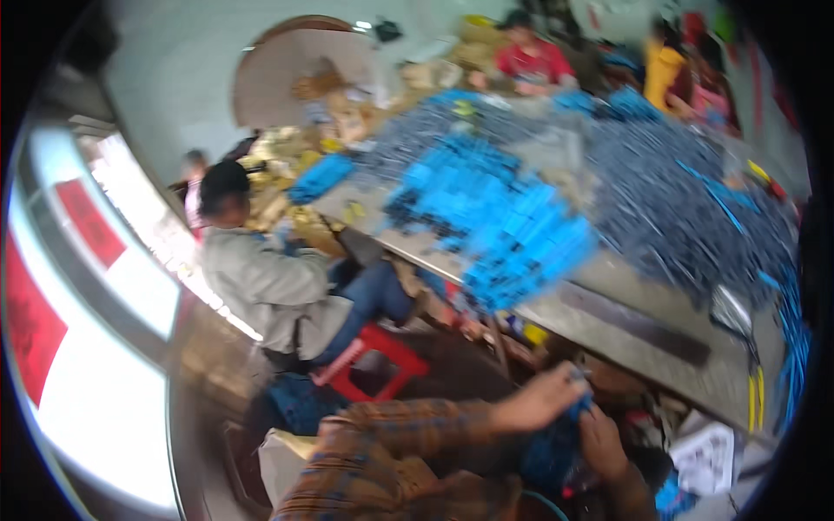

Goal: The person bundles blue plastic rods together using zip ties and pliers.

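Observation:
My left hand (540, 401) and my right hand (605, 445) meet just off the near edge of the table (678, 369). Between them is a small blue piece (585, 405) with a greyish end, too blurred to name more closely. The left fingers are closed on its upper part, and the right fingers pinch it from the right side. A dark blue heap (552, 456) lies below my hands, partly hidden by them.
Bright blue bundles (495, 217) and a large dark grey pile (678, 200) cover much of the table. A flat metal bar (634, 321) lies along its near edge, with a yellow-handled tool (754, 391) at right. A person (269, 278) sits on a red stool (378, 360) at left.

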